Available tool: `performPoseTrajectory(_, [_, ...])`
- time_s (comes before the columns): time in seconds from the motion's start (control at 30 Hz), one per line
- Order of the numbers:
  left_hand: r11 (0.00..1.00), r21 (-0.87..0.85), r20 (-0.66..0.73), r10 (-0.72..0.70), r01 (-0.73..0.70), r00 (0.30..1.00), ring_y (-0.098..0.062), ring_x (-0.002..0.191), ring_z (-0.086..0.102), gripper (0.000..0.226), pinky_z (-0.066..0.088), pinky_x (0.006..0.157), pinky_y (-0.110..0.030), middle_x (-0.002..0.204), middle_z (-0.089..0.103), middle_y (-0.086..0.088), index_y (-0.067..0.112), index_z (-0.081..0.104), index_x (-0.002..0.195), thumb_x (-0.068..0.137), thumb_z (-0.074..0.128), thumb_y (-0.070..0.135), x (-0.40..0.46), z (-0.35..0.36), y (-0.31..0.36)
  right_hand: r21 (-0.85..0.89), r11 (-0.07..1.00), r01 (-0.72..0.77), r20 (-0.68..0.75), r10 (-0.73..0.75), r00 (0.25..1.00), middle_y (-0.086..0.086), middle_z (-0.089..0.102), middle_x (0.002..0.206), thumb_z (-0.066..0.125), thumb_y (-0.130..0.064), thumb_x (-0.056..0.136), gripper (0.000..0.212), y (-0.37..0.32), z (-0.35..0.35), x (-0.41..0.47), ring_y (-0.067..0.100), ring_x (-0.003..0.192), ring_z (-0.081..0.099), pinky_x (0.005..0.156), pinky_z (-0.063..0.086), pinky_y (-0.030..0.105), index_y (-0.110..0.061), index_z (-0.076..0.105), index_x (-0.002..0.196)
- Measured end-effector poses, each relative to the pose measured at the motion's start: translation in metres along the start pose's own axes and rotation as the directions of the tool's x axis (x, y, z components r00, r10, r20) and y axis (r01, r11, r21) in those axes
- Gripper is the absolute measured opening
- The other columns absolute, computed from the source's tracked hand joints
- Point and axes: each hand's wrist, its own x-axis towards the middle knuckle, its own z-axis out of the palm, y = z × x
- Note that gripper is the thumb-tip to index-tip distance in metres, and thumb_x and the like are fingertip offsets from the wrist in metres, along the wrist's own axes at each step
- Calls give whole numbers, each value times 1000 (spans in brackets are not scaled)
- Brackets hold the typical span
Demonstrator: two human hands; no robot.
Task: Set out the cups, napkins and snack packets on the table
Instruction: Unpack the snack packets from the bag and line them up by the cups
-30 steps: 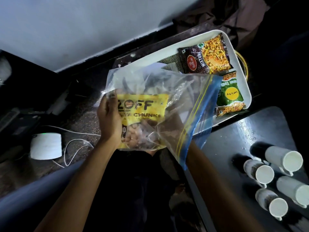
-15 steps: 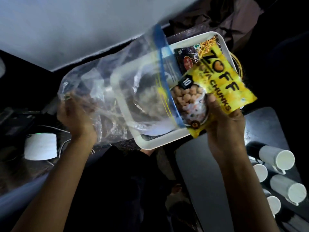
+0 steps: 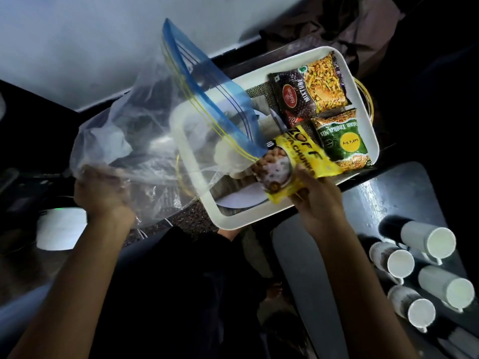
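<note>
My right hand (image 3: 317,200) grips a yellow soya chunks packet (image 3: 293,164) by its near end, low over the white tray (image 3: 228,216). In the tray lie a dark mixture packet (image 3: 308,92) and a green snack packet (image 3: 342,141) side by side at its far right. My left hand (image 3: 101,193) is closed on the bottom of a clear zip bag (image 3: 145,120) with a blue seal strip, held up to the left of the tray and partly over it. Several white cups (image 3: 440,242) stand on the dark table (image 3: 311,255) at the lower right.
A white round device (image 3: 62,229) with a cable lies on the dark counter at the left. A pale wall runs along the back. Dark cloth is heaped behind the tray at the top right. The tray has a round yellow handle (image 3: 368,99) on its far side.
My right hand pulled the yellow packet out of the zip bag and brought it down toward the tray. My left hand swung the emptied bag away to the left.
</note>
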Motion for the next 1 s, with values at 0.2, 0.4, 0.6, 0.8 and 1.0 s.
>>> performPoseTrajectory(0.2, [997, 79, -47, 6, -3, 999, -29, 79, 65, 35, 49, 58, -29, 102, 68, -22, -3, 62, 102, 97, 39, 23, -8, 5, 2, -345, 915, 208, -325, -324, 888, 16, 38, 139, 71, 0, 75, 83, 19, 18, -15, 19, 120, 44, 97, 36, 17, -4, 21, 141])
performPoseTrajectory(0.4, [998, 29, 39, -53, 51, 998, -21, 72, 50, 38, 38, 45, -19, 100, 55, -14, -2, 56, 120, 100, 37, 24, -26, 9, 8, -951, -9, 309, 245, -633, 735, 10, 0, 161, 59, -34, 88, 71, 55, 15, -16, 31, 148, -1, 117, 2, 45, -19, 24, 148])
performPoseTrajectory(0.6, [999, 20, -5, -25, 25, 1000, -11, 60, 57, 24, 42, 58, -24, 81, 58, -6, 4, 61, 98, 99, 43, 20, -53, 13, 22, -955, -59, 292, 287, -445, 848, 10, 11, 160, 59, -40, 84, 57, 61, 15, -8, 32, 148, 0, 117, 1, 50, -14, 46, 134])
performPoseTrajectory(0.8, [992, -123, 3, -8, 8, 1000, -3, 66, 55, 34, 38, 54, -6, 96, 54, -14, -8, 57, 113, 101, 37, 16, -95, 17, 41, -638, 677, 367, 126, -378, 917, 1, 51, 138, 52, -7, 92, 40, 0, 16, -58, 16, 130, 44, 105, 35, 32, -16, 48, 131])
performPoseTrajectory(1.0, [993, -102, 112, 63, -51, 992, 1, 33, 46, 18, 37, 37, -9, 66, 45, 0, 4, 37, 118, 101, 38, 10, -160, 27, 59, -12, 969, 246, 125, -242, 962, -21, 58, 95, 25, -16, 102, 29, -32, 17, -108, -14, 81, 61, 67, 50, 16, -29, 38, 125])
